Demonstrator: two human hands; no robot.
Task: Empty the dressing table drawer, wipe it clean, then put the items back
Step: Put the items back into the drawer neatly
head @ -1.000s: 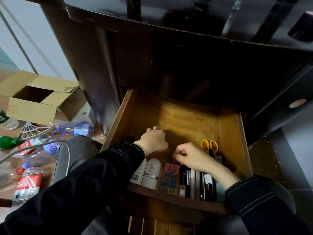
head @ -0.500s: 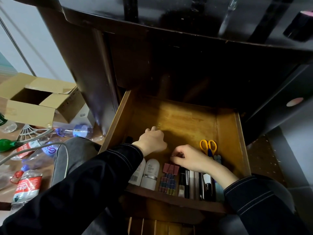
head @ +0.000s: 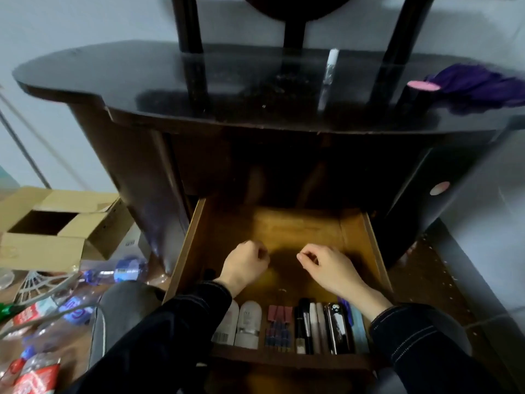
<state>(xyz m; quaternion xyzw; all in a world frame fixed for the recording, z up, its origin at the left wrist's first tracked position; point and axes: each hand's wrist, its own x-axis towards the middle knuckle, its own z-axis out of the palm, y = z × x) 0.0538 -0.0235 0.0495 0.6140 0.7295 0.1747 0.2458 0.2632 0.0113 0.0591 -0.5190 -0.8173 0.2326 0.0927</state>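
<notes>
Left hand (head: 245,265): fingers curled under, over the bare drawer (head: 196,237) floor; I see nothing in it.
Right hand (head: 329,265): thumb pinched to forefinger; I can't tell if it holds anything.

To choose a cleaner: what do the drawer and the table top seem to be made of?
Drawer: apparently wood; warm brown with faint grain and a dull sheen, perhaps varnished. Table top: near-black and glossy, mirroring the posts above it; lacquered wood or a glass sheet, I cannot tell.
</notes>
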